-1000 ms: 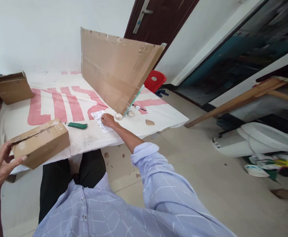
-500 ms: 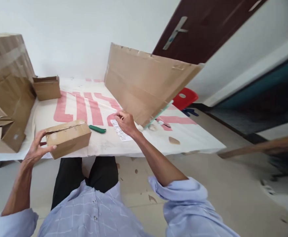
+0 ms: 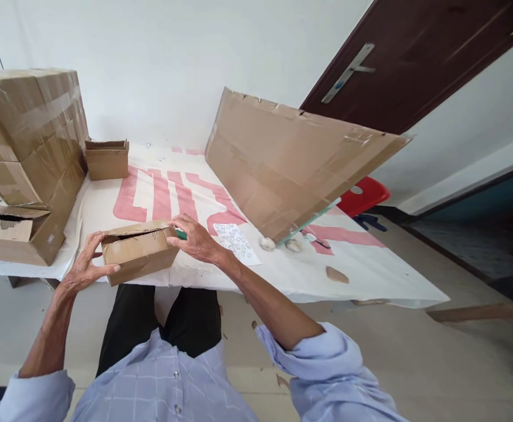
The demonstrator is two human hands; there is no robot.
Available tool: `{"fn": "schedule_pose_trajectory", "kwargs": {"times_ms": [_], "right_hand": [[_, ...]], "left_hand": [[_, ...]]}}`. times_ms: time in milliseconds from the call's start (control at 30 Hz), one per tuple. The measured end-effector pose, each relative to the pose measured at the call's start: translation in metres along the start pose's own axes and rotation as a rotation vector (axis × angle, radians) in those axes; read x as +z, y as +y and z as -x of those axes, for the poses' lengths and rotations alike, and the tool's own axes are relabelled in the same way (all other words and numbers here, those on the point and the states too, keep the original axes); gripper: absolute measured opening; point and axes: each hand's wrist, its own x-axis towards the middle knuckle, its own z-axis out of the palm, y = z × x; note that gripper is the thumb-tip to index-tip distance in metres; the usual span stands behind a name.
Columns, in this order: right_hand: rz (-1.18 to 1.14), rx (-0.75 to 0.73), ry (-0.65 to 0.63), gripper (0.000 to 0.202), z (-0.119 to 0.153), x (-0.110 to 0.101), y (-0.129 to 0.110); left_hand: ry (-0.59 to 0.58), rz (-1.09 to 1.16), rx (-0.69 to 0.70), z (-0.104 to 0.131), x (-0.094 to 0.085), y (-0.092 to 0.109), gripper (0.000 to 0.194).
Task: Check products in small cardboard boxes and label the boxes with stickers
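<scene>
A small cardboard box [image 3: 140, 252] sits at the table's front edge, its top flaps nearly together with a dark gap along the seam. My left hand [image 3: 85, 264] grips its left end, fingers on the far side and thumb on the near face. At the right end, my right hand [image 3: 194, 237] holds the box with its fingers on the top corner and its thumb against the side. Behind that hand, part of a green utility knife [image 3: 181, 234] shows; the rest is hidden. Just right of the hand lies a white sheet [image 3: 240, 245] printed with small outlined shapes.
Large taped cartons [image 3: 32, 135] stand at the left, with a small open box [image 3: 107, 160] beside them. A big cardboard panel [image 3: 300, 158] leans at the back right. Tape rolls [image 3: 293, 245] and a cardboard scrap [image 3: 337, 274] lie on the cloth-covered table [image 3: 370, 275].
My right hand has moved left from above the printed sheet to the right end of the box. My left hand keeps its hold. The view has shifted slightly left.
</scene>
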Motion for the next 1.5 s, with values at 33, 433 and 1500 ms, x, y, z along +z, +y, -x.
{"fn": "schedule_pose_trajectory", "kwargs": {"times_ms": [33, 433, 1500], "right_hand": [[-0.009, 0.001, 0.01, 0.029, 0.004, 0.003, 0.001], [-0.178, 0.257, 0.325, 0.047, 0.036, 0.043, -0.001], [0.194, -0.228, -0.081, 0.016, 0.032, 0.017, -0.042]], "left_hand": [[0.0, -0.001, 0.0, 0.0, 0.0, 0.001, 0.074], [0.041, 0.012, -0.053, -0.002, 0.008, 0.008, 0.07], [-0.026, -0.01, -0.084, 0.003, 0.009, 0.015, 0.119]]}}
